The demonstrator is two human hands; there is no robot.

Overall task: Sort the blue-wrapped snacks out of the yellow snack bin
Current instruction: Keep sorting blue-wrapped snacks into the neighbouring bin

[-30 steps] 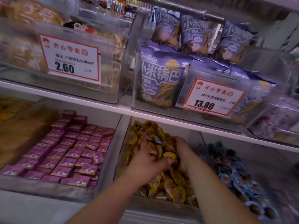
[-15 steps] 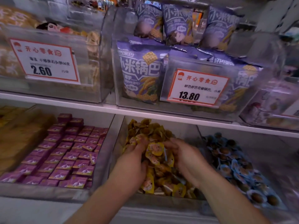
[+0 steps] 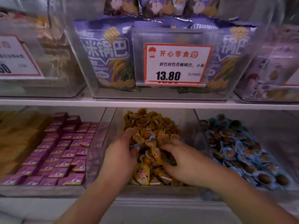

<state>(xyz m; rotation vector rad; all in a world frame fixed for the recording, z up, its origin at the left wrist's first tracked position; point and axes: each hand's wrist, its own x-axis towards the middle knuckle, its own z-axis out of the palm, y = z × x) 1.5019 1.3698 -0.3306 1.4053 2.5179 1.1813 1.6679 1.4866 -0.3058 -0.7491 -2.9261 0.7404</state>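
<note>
The clear yellow snack bin (image 3: 101, 149) sits in the middle of the lower shelf, heaped with yellow-wrapped snacks (image 3: 150, 125). Both hands are inside it. My left hand (image 3: 119, 159) curls into the left side of the pile; a thin blue-edged wrapper (image 3: 134, 145) shows between its thumb and fingers. My right hand (image 3: 186, 165) lies on the right side of the pile, its fingers stretched leftward among the yellow wrappers. Another small blue edge (image 3: 152, 137) peeks out between the two hands.
A bin of blue-wrapped snacks (image 3: 239, 152) stands right of the yellow bin, pink boxed snacks (image 3: 64, 147) to its left. The white shelf edge (image 3: 145, 103) runs just above. Purple snack bags (image 3: 106, 59) and a 13.80 price tag (image 3: 176, 65) fill the upper shelf.
The view has come closer and dropped lower. Both hands have kept raking the yellow pile; the right hand has spread flatter over it and the left has closed on a blue-edged wrapper.
</note>
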